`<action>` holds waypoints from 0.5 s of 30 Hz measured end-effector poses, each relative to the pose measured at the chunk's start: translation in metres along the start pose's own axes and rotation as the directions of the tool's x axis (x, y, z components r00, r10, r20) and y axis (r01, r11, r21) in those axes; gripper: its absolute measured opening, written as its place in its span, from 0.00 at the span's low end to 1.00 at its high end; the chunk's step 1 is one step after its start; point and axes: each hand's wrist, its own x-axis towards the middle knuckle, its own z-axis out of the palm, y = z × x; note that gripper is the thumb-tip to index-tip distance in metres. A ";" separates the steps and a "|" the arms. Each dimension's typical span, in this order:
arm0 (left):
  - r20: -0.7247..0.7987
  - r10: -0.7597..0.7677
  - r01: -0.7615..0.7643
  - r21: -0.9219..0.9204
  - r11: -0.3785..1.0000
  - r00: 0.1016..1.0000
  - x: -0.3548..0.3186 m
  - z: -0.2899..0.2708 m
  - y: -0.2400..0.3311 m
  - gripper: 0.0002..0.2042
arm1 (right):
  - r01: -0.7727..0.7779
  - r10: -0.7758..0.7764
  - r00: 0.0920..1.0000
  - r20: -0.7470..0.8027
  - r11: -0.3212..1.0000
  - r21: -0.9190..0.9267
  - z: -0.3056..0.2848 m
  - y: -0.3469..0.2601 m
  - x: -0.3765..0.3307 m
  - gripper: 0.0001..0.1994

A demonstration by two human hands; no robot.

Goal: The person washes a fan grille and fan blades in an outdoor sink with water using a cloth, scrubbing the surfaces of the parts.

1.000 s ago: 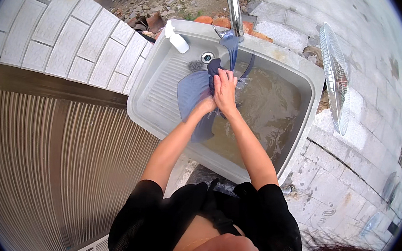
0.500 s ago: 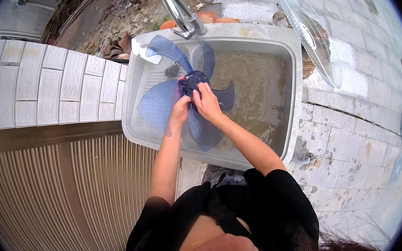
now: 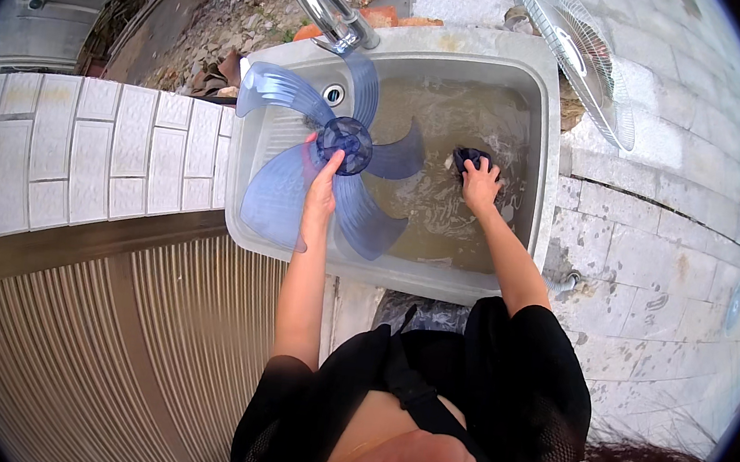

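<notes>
- Left hand (image 3: 319, 197): we see it gripping the fan blade (image 3: 331, 173) at the hub, thumb up against the round dark-blue centre, fingers wrapped behind one vane.
- Fan blade: translucent blue plastic, five broad curved vanes round a ribbed circular hub. It is held tilted over the left half of the sink (image 3: 537, 140), lower vanes overhanging the near rim, upper vanes close under the tap (image 3: 322, 5).
- Right hand (image 3: 481, 187): fingers curled down on a small dark-blue cloth (image 3: 470, 159), pressing it into the water at the sink's right side. Closed loosely over it; how firm the hold is we cannot tell.
- Sink: pale grey, rectangular, rounded corners, smooth moulded walls. Holds murky brown water (image 3: 444, 212), rippled round the right hand.
- Tap: shiny chrome, curved spout, at the far rim.
- Fan guard (image 3: 578, 50): round wire grille, thin radial spokes, leaning on the paving right of the sink.
- Surroundings: white glazed tiles (image 3: 80, 155) to the left; ribbed metal sheet (image 3: 106, 339) below them; grey stone paving (image 3: 655, 261) on the right.
</notes>
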 end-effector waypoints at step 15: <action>0.003 -0.347 0.341 -0.204 0.918 0.938 -0.015 -0.021 0.003 0.18 | 0.568 -0.307 0.815 -0.492 0.595 0.568 -0.062 -0.172 -0.024 0.06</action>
